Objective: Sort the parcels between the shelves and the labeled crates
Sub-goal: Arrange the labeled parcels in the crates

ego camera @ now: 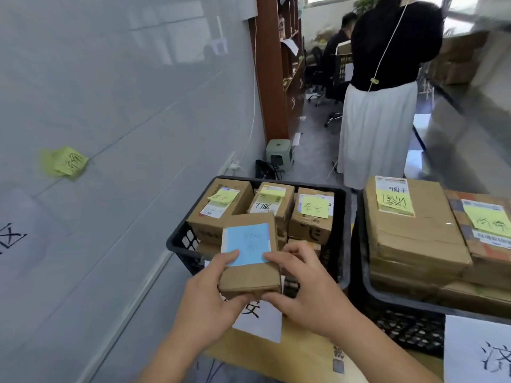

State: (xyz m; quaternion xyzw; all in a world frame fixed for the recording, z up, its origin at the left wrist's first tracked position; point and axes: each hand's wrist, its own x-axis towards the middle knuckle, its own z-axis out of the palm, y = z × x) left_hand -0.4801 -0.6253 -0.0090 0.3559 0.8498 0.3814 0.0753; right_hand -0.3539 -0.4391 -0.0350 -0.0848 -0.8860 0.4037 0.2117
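A small brown cardboard parcel [253,275] with a blue note on top is held over the near edge of a black crate [179,241]. My left hand [213,297] grips its left side, thumb on the blue note. My right hand [307,291] grips its right side, fingers curled over the top edge. Inside the crate stand three boxes with yellow notes [221,208] [272,203] [313,214]. A white paper label [262,322] with a black character hangs on the crate's front.
A second black crate [367,297] at the right holds large flat parcels [409,228] with yellow notes, and a white label [475,352] on its front. A grey wall with a yellow note [70,161] lies left. A person [384,87] stands beyond; a green stool [279,153] sits by the wall.
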